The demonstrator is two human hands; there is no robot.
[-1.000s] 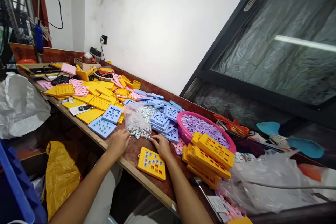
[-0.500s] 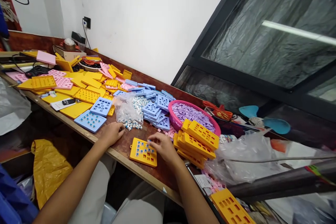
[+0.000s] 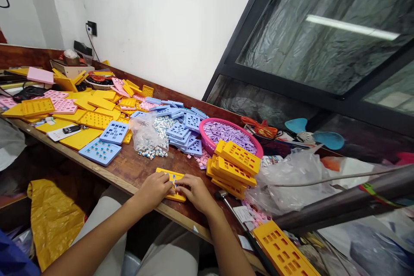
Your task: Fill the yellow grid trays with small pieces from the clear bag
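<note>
A yellow plate with square holes lies near the table's front edge, partly covered by both hands. Small blue-and-white pieces sit in several of its holes. My left hand rests over the plate's left side, its fingers curled and the tips down among the pieces. From the right, my right hand reaches onto the plate with thumb and fingers bent close together. Whatever is between the fingertips is too small or hidden to make out. A heap of loose blue-and-white pieces spills from a clear plastic bag just beyond.
Stacked yellow plates stand right of my right hand, beside a hammer-like tool. Behind them is a pink basin of purple pieces. Blue plates lie to the left and behind, with piled yellow plates farther left.
My left hand has moved right from beside the loose pieces onto the yellow plate. My right hand stays at the plate, its fingers lower. The whole view has shifted slightly.
</note>
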